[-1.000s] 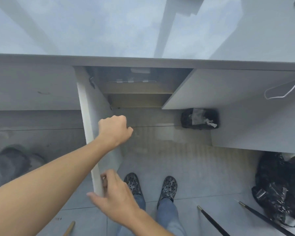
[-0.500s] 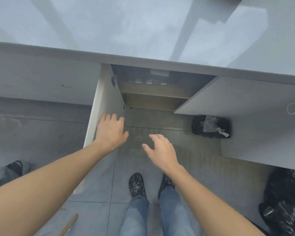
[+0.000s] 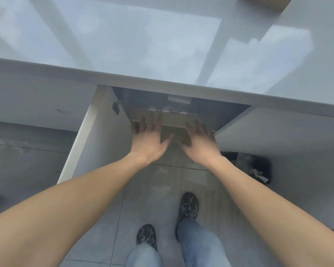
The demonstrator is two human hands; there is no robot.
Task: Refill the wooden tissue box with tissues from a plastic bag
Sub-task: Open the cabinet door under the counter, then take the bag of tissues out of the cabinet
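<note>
Wooden tissue box (image 3: 173, 125) sits in open cabinet under tabletop (image 3: 123, 45), long axis L-R. Left hand (image 3: 148, 139) & right hand (image 3: 200, 142) spread wide, fingers flat on box, blurred; grip can't tell

Glossy pale grey worktop (image 3: 143, 41), smooth, mirroring sky and window bars right to its front edge. Matt white laminate cabinet door (image 3: 104, 135), swung open at left; small dull metal hinge (image 3: 116, 107) on its inner face. Yellowish wood-grain shelf boards (image 3: 174, 122) inside, satin, blurred. Smooth grey floor tiles (image 3: 96, 237), faintly shiny. Soft blue denim trouser legs (image 3: 199, 245). Mottled grey rubbery perforated clogs (image 3: 188, 206). Crinkled black plastic bin liner (image 3: 258, 164).
</note>
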